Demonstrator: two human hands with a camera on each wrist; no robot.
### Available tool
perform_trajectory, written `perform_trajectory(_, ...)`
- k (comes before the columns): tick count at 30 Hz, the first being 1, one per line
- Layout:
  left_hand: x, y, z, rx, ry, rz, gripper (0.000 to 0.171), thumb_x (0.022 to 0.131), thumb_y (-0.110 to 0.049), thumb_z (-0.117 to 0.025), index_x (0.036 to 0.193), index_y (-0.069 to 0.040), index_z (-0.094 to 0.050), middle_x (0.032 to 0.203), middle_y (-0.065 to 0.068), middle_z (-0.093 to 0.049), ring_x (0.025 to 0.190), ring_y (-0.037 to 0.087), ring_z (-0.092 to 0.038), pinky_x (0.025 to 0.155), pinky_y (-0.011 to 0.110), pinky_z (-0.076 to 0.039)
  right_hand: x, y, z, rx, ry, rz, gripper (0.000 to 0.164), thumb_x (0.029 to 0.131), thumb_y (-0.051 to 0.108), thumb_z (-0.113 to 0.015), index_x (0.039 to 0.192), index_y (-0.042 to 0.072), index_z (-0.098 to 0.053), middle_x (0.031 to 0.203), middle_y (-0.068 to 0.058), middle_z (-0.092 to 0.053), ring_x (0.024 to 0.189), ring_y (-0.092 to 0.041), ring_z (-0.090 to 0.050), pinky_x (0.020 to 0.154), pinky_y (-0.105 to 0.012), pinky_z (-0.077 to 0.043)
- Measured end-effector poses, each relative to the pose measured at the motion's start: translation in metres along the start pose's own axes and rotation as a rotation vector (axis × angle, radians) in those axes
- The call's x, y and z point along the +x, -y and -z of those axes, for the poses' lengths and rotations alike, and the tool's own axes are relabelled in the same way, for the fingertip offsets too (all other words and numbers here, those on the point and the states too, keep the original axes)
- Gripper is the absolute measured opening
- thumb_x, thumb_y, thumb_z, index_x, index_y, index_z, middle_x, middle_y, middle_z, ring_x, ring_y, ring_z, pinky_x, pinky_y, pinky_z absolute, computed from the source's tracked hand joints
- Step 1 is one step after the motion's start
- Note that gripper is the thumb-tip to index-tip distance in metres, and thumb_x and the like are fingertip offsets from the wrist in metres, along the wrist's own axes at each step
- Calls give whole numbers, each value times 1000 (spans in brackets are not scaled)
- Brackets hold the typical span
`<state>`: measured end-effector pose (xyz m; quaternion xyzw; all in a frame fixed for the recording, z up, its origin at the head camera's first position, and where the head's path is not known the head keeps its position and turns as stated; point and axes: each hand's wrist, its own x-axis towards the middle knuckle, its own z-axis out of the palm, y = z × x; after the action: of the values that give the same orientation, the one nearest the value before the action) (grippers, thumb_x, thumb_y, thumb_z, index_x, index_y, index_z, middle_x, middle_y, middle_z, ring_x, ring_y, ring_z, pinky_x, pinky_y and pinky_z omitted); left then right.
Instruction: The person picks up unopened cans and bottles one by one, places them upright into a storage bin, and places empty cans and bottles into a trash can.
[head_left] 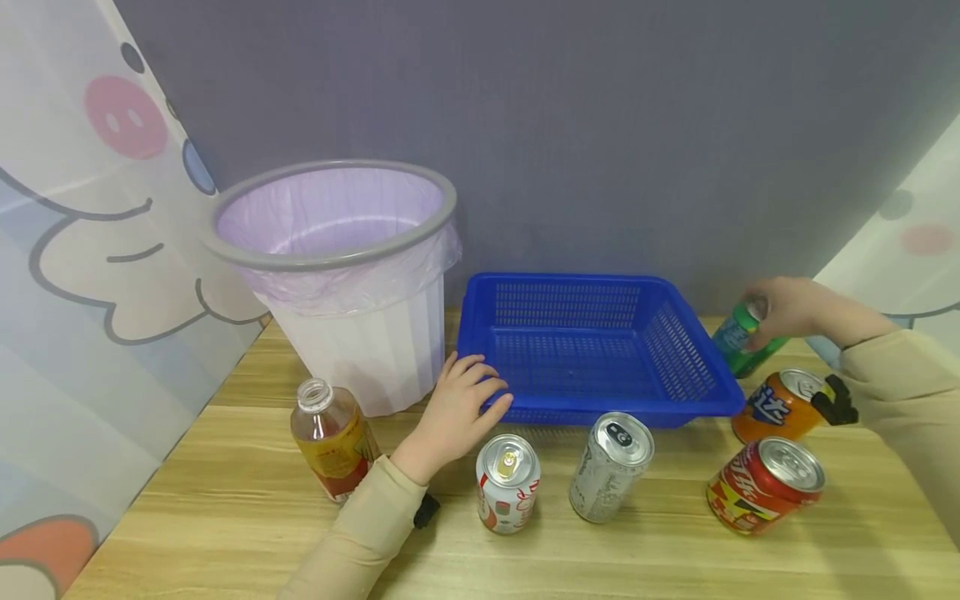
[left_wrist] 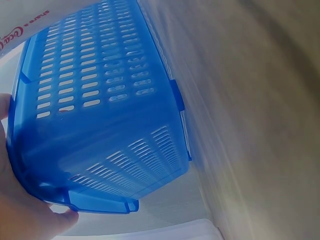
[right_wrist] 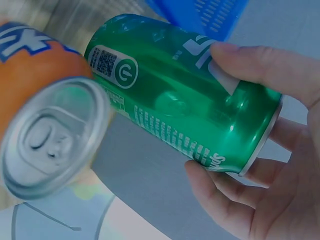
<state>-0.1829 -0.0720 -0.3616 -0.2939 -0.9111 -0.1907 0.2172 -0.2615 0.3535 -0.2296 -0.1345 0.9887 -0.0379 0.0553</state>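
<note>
My right hand [head_left: 798,310] holds a green soda can [head_left: 737,337] by its top end, beside the right end of a blue plastic basket [head_left: 600,409]. In the right wrist view the thumb lies along one side of the green can [right_wrist: 165,95] and the fingers bend around the other. An orange soda can [right_wrist: 45,75] stands close to it there. My left hand [head_left: 453,414] rests at the basket's front left corner, fingers spread and relaxed. In the left wrist view a fingertip [left_wrist: 67,220] shows at the rim of the slotted basket [left_wrist: 125,130].
A white bin [head_left: 360,358] with a purple liner stands left of the basket. In front are a bottle [head_left: 333,442], a white-and-red can [head_left: 507,487], a silver can [head_left: 609,471] and a red can [head_left: 761,487]. A grey panel [head_left: 570,142] closes off the back.
</note>
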Motion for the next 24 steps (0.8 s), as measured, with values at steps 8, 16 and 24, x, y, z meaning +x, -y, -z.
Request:
perform_trajectory(8, 0, 0, -1, 0, 9, 0, 29, 94, -34, -51, 98, -13, -70, 107, 3, -65, 120, 29, -49, 107, 61, -26, -1, 1, 12, -19, -29, 1, 71, 60, 25, -82, 111, -12, -52, 91, -22, -63, 77, -30, -60, 63, -46, -52)
perform_trajectory(16, 0, 1, -1, 0, -1, -4, 29, 93, -34, -51, 98, -13, -70, 106, 2, -65, 121, 29, -49, 107, 61, -26, -3, 4, 23, -40, -59, 4, 75, 61, 26, -82, 116, -13, -50, 97, -26, -62, 81, -33, -60, 66, -50, -52)
perform_trajectory(24, 1, 2, -2, 8, -9, -8, 28, 93, -34, -51, 98, -14, -70, 106, 2, -65, 120, 29, -50, 106, 62, -27, -1, 15, 35, -68, -79, 14, 76, 65, 32, -82, 120, -10, -50, 105, -28, -60, 90, -39, -59, 71, -54, -49)
